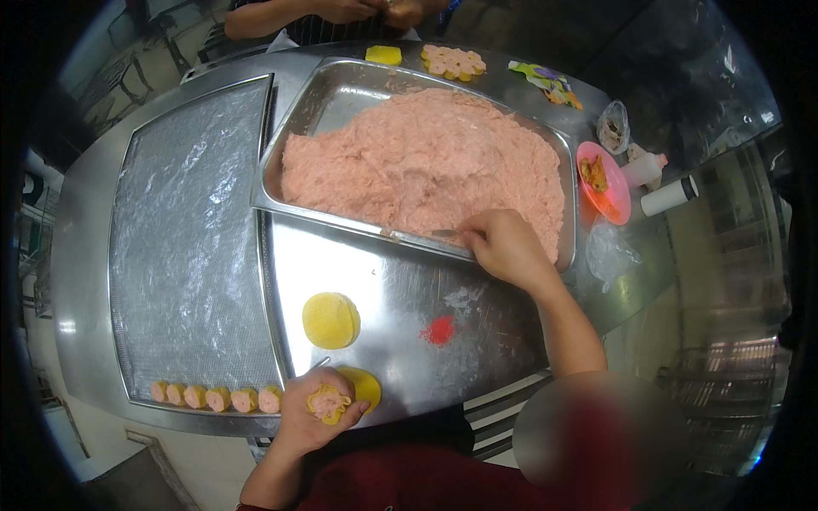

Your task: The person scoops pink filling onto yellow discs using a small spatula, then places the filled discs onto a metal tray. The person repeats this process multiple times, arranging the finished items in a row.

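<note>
My left hand (308, 419), near the table's front edge, is closed round an open-topped dumpling (328, 404), a ruffled yellow wrapper with pink filling showing. Another yellow wrapper (366, 388) shows right beside that hand; whether the fingers touch it I cannot tell. A thin metal end (320, 362) sticks out behind the knuckles. My right hand (509, 247) reaches over the near rim of a big steel pan (336, 207) and pinches a small metal spatula (445, 232). Pink minced meat (417, 162) heaps up in the pan. A stack of round yellow wrappers (331, 321) lies between pan and left hand.
At left, a film-covered mesh tray (192, 247) carries several finished dumplings (218, 399) along its near edge. Red crumbs (439, 330) dot the table. On the right are a pink plate (604, 183), bottle (645, 169) and plastic bag (612, 255). Across stands another person (341, 10) by more dumplings (454, 62).
</note>
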`<action>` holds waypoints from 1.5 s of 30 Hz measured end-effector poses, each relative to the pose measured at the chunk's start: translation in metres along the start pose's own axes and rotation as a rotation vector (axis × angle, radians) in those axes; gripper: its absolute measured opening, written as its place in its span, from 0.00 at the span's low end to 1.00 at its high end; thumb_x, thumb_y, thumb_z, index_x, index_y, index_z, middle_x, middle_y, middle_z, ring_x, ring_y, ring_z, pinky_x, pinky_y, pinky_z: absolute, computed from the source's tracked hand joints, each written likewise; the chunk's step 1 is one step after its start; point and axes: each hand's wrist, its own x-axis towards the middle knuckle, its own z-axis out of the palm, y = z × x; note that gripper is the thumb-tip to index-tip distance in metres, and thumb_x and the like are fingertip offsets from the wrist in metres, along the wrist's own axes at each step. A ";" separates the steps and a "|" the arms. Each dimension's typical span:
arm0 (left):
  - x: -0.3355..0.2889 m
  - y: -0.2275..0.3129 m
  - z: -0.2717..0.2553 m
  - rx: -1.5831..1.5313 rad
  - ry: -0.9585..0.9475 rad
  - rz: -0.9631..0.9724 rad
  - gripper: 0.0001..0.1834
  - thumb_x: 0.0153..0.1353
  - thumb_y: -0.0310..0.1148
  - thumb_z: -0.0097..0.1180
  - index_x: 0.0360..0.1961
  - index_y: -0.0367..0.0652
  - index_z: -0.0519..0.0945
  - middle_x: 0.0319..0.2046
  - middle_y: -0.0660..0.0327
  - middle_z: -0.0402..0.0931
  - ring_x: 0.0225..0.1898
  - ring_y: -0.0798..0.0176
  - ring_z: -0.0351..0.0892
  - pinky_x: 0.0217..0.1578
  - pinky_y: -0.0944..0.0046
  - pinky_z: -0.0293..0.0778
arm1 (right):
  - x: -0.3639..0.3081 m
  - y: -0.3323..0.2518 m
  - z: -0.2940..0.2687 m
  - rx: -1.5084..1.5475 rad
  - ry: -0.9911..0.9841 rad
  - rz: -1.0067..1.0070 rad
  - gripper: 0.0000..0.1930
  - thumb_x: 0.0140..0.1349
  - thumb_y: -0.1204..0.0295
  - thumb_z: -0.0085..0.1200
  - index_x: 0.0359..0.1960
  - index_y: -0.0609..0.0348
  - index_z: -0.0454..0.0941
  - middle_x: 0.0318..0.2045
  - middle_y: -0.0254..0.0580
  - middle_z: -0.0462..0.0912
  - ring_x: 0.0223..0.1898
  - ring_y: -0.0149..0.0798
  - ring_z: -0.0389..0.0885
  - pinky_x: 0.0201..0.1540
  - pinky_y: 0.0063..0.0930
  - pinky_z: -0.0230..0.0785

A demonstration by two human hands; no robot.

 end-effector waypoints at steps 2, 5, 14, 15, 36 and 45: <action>0.002 -0.001 0.000 0.047 -0.023 0.041 0.12 0.51 0.23 0.76 0.32 0.40 0.83 0.30 0.58 0.84 0.31 0.63 0.83 0.36 0.66 0.78 | 0.000 -0.003 -0.003 0.036 -0.040 0.026 0.11 0.62 0.71 0.58 0.40 0.62 0.89 0.36 0.55 0.88 0.41 0.58 0.86 0.50 0.45 0.78; 0.008 -0.003 -0.003 0.150 -0.074 0.145 0.11 0.52 0.23 0.76 0.33 0.40 0.83 0.30 0.59 0.84 0.32 0.65 0.83 0.37 0.66 0.78 | 0.001 -0.004 -0.009 0.151 -0.042 0.010 0.11 0.62 0.71 0.59 0.41 0.63 0.89 0.35 0.55 0.88 0.38 0.53 0.87 0.47 0.41 0.78; 0.006 0.013 0.007 0.016 0.000 -0.035 0.11 0.54 0.27 0.76 0.35 0.40 0.85 0.30 0.61 0.84 0.32 0.67 0.82 0.37 0.67 0.78 | -0.055 -0.056 -0.012 0.811 -0.253 0.069 0.09 0.68 0.76 0.61 0.46 0.66 0.87 0.36 0.39 0.88 0.34 0.31 0.83 0.40 0.26 0.75; 0.005 0.017 0.009 0.010 0.008 -0.054 0.11 0.54 0.28 0.76 0.35 0.40 0.85 0.29 0.61 0.84 0.31 0.67 0.82 0.36 0.67 0.78 | -0.068 -0.069 -0.006 0.885 -0.268 0.008 0.10 0.68 0.76 0.61 0.48 0.63 0.88 0.34 0.41 0.87 0.32 0.31 0.82 0.39 0.25 0.74; -0.007 0.019 0.003 0.174 -0.062 0.261 0.17 0.51 0.23 0.72 0.43 0.38 0.82 0.48 0.56 0.84 0.42 0.62 0.84 0.45 0.65 0.78 | -0.126 -0.090 0.041 0.629 0.081 -0.511 0.10 0.50 0.77 0.70 0.36 0.60 0.89 0.27 0.43 0.86 0.26 0.39 0.79 0.36 0.33 0.67; -0.020 0.020 0.012 0.168 -0.044 0.078 0.08 0.52 0.25 0.71 0.32 0.38 0.84 0.33 0.55 0.85 0.32 0.60 0.86 0.35 0.63 0.78 | -0.114 -0.118 0.056 0.472 0.051 -0.631 0.09 0.53 0.69 0.74 0.24 0.55 0.84 0.20 0.34 0.78 0.24 0.37 0.76 0.32 0.31 0.62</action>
